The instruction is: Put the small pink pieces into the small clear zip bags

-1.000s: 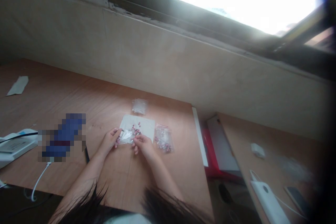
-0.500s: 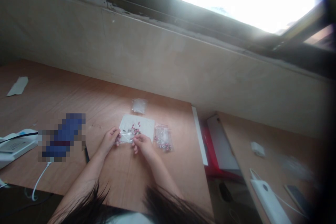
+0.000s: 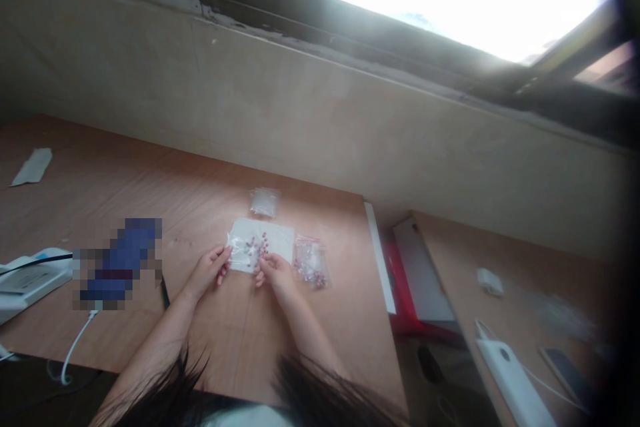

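Note:
Between my hands, a small clear plastic bag [image 3: 241, 248] is held over a white sheet [image 3: 283, 240] on the wooden table. My left hand [image 3: 211, 268] pinches the bag's left side. My right hand [image 3: 274, 275] is closed at the sheet's lower edge, by the small dark pink pieces [image 3: 263, 247]; its fingertips hold something too small to make out. Several pink pieces lie on the sheet, some seen near or through the bag. Right of the sheet sits a clear bag [image 3: 313, 263] with more pink pieces. Behind it lies a stack of clear bags [image 3: 265, 201].
A blurred blue object [image 3: 123, 257] with a white cable is on the left, beside a white device [image 3: 35, 277]. A paper piece [image 3: 33, 167] lies at the far left. On another table at the right are a white power strip [image 3: 515, 380] and a phone [image 3: 567, 373].
The clear bag between my hands has opened out upward and lies flatter over the sheet's left part. My right hand has shifted slightly right, away from the bag's lower edge.

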`<state>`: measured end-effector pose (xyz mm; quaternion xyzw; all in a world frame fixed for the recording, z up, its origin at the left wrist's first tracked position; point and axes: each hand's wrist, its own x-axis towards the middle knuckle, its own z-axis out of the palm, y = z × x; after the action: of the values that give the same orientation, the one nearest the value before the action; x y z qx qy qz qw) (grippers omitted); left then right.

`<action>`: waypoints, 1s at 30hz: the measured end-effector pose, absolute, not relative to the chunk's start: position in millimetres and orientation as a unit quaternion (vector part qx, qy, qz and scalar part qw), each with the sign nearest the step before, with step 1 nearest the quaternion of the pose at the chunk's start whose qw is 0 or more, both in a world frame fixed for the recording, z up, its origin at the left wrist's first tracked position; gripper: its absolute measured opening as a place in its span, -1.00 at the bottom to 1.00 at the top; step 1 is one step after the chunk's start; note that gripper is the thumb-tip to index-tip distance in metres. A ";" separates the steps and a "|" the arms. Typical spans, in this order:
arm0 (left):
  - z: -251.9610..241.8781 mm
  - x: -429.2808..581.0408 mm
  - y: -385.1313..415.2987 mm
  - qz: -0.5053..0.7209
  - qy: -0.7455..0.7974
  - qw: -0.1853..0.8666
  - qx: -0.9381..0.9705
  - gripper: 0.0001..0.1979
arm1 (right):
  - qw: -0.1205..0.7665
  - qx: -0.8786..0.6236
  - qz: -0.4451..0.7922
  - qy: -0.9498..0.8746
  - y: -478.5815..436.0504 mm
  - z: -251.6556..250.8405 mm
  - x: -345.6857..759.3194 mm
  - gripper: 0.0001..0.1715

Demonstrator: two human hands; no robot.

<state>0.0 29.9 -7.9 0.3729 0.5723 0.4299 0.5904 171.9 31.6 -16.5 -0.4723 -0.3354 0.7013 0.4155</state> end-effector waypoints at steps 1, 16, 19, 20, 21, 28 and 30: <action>-8.2 0.2 29.5 0.426 0.572 0.591 0.376 -0.64 | 0.416 -0.472 0.702 -0.335 31.7 -16.8 171.8 -0.59; -15.0 -3.0 31.2 0.417 0.568 0.583 0.404 -0.65 | 0.403 -0.463 0.710 -0.346 31.2 -16.7 172.5 -0.63; -13.9 -5.4 30.1 0.427 0.547 0.595 0.406 -0.66 | 0.408 -0.461 0.709 -0.344 31.0 -17.5 172.7 -0.63; -13.2 -6.2 29.7 0.429 0.540 0.598 0.409 -0.67 | 0.410 -0.461 0.709 -0.341 30.9 -17.5 172.8 -0.61; -12.3 -6.8 29.4 0.429 0.535 0.600 0.411 -0.66 | 0.412 -0.461 0.709 -0.339 30.6 -17.2 173.0 -0.59; 3.3 -5.9 30.6 0.411 0.541 0.583 0.446 -0.64 | 0.409 -0.458 0.720 -0.324 29.4 -12.5 175.1 -0.46; 10.5 -4.8 31.8 0.403 0.539 0.579 0.461 -0.64 | 0.409 -0.457 0.720 -0.325 29.2 -11.7 175.1 -0.46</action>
<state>-4.8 31.8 10.5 0.4607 0.5391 0.4030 0.5785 175.1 29.2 -11.7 -0.4574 -0.3245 0.7199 0.4088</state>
